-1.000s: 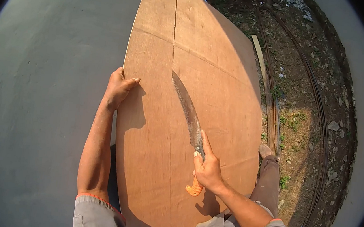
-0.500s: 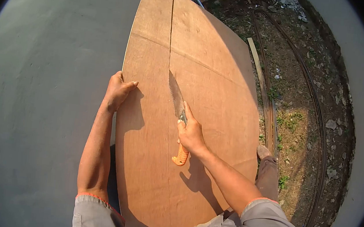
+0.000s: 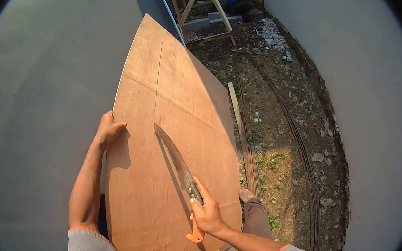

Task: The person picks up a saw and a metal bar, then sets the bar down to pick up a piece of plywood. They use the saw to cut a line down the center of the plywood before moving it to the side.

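I see the right hand closed around the orange handle of a saw, index finger stretched fwd along the blade. The blade sits in a cut line of the plywood sheet, its tip at approx. the middle of the sheet, pointing up and left. The cut continues as a thin straight line toward the far edge. The left hand grips the left edge of the sheet, fingers curled over it, thumb on the face. The sheet stands tilted, leaning against a grey wall on the left. To the right is bare ground w/ stones, some grass, a thin wood strip and long curved steel rods. A wooden trestle stands beyond the sheet.
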Tool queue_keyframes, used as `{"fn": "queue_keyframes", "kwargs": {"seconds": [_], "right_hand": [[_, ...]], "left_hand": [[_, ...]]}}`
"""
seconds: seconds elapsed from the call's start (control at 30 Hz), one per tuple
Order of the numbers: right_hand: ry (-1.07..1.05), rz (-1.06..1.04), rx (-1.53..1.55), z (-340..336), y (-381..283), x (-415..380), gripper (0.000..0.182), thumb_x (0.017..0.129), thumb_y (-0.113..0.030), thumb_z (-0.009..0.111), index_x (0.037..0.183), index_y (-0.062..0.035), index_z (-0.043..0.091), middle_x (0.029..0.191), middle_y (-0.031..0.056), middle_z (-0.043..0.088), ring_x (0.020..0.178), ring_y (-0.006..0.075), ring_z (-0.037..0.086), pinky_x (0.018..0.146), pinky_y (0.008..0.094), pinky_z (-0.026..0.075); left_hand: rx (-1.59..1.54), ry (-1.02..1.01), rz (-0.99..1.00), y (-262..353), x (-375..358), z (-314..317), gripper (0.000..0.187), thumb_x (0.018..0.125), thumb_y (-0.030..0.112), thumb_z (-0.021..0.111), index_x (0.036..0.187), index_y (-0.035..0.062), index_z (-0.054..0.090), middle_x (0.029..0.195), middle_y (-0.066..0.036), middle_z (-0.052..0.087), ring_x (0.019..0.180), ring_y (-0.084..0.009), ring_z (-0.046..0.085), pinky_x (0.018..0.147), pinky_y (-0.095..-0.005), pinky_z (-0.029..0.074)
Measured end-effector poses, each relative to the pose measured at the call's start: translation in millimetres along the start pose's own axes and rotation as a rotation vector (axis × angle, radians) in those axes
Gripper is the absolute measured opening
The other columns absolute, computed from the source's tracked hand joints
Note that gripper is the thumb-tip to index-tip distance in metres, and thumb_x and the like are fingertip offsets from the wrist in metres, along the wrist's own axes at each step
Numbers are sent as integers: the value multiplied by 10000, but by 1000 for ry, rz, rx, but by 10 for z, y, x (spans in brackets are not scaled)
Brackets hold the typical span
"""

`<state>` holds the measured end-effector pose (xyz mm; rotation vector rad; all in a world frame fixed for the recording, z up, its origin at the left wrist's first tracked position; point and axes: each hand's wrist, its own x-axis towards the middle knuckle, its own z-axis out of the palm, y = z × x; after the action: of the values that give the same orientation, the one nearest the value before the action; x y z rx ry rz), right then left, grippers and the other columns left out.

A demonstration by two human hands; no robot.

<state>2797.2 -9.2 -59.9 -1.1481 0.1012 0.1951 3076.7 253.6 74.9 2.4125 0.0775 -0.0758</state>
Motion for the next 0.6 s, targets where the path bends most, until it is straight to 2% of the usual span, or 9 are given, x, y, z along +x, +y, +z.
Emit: {"fn": "queue_keyframes", "kwargs": {"seconds": [0.17, 0.4, 0.6], "right_hand": [[11, 21, -95, -105, -80, -3, 645, 1016, -22, 485, 1627, -16, 281, 861, 33, 566, 616, 91, 588, 574, 270, 538], [-27, 127, 0, -367, 110, 38, 632, 1039, -42, 515, 1627, -38, 284, 854, 40, 564, 611, 102, 582, 570, 282, 548], [-52, 122, 11, -464, 137, 144, 638, 1033, -42, 546, 1623, -55, 303, 849, 35, 578, 623, 110, 604, 581, 292, 562]], "left_hand": [[67, 9, -6, 1, 38, 103, 323, 883, 34, 721, 1157, -75, 589, 1040, -187, 716, 917, -267, 728, 801, -411, 599], [112, 12, -103, 246, -68, 90, 341, 896, 35, 705, 1195, -68, 578, 1070, -204, 711, 936, -276, 725, 815, -431, 604], [77, 4, -109, 192, -57, 29, 369, 872, 31, 716, 1200, -66, 577, 1079, -188, 709, 934, -257, 717, 795, -394, 592]]}}
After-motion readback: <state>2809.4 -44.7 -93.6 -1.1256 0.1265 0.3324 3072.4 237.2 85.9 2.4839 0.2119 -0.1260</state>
